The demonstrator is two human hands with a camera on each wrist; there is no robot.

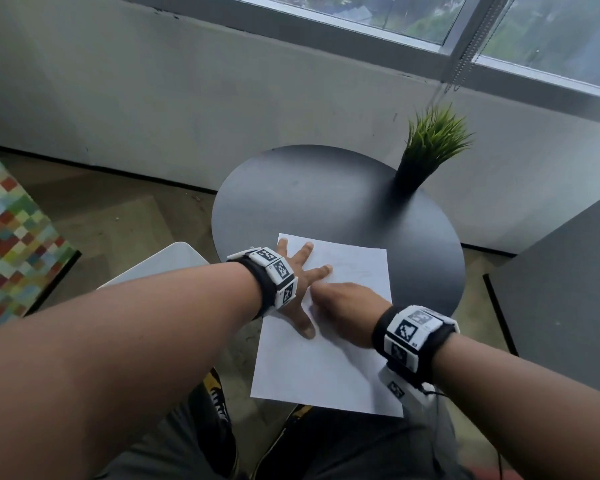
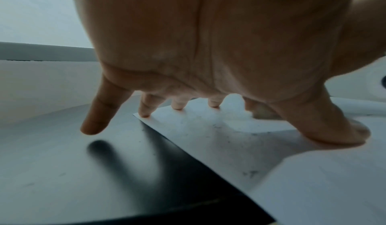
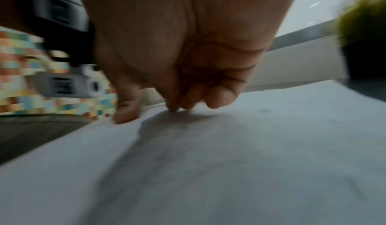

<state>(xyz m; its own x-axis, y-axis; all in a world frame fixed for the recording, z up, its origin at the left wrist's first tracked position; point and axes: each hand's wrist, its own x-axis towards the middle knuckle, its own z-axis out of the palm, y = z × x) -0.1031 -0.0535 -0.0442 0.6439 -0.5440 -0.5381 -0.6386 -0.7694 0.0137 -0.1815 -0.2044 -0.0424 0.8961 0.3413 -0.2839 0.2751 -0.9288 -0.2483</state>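
A white sheet of paper (image 1: 326,358) with faint pencil marks lies on a round black table (image 1: 326,195), and its near part overhangs the table's edge above my lap. My left hand (image 1: 298,282) lies spread on the sheet's far left corner, pressing down with straight fingertips (image 2: 145,113) and thumb; the little finger hovers over the bare table (image 2: 52,162). My right hand (image 1: 343,306) sits just right of it with fingers curled (image 3: 217,96), a tip touching the paper (image 3: 229,162). Nothing shows between those fingers. The right wrist view is blurred.
A small potted grass plant (image 1: 426,150) stands at the table's far right. A white chair seat (image 1: 160,265) is at the left, a multicoloured checked cushion (image 1: 7,244) further left, and a grey block (image 1: 568,289) at the right. Wall and window lie behind.
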